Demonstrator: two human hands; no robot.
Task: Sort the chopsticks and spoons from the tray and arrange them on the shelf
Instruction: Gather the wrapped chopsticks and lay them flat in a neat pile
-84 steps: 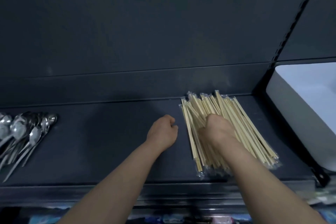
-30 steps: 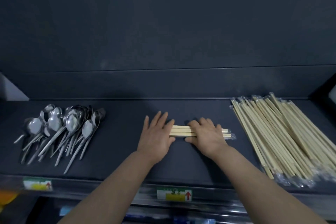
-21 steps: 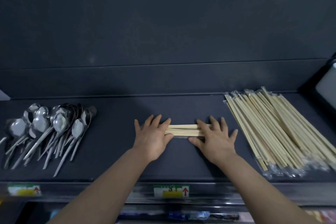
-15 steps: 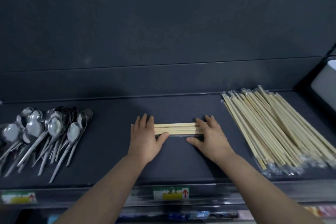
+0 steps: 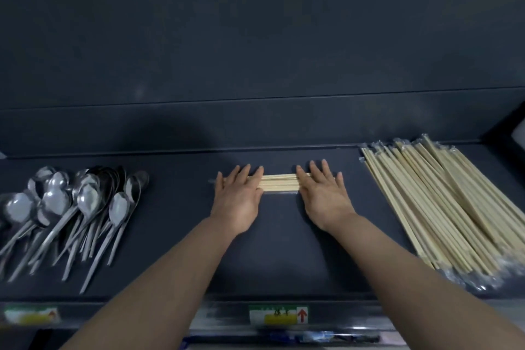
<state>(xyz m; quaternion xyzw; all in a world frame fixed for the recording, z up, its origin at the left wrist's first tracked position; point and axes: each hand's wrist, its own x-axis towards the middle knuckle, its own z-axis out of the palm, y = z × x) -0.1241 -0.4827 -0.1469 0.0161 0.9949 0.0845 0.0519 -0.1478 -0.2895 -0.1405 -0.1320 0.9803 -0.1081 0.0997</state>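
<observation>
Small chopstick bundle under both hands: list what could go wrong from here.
1. The left hand and right hand lie flat on the small bundle, not gripping; the sticks could roll or splay apart when pressure lifts.
2. It lies crosswise, unlike the large chopstick pile; left that way, the shelf arrangement may look unsorted.

Front edge of the shelf point(image 5: 278, 250) before me: one label point(image 5: 277, 315), green over yellow, carries a red upward arrow point(image 5: 302, 315); its dark characters are too blurred to read. A second label point(image 5: 29, 316) at far left is illegible.
</observation>
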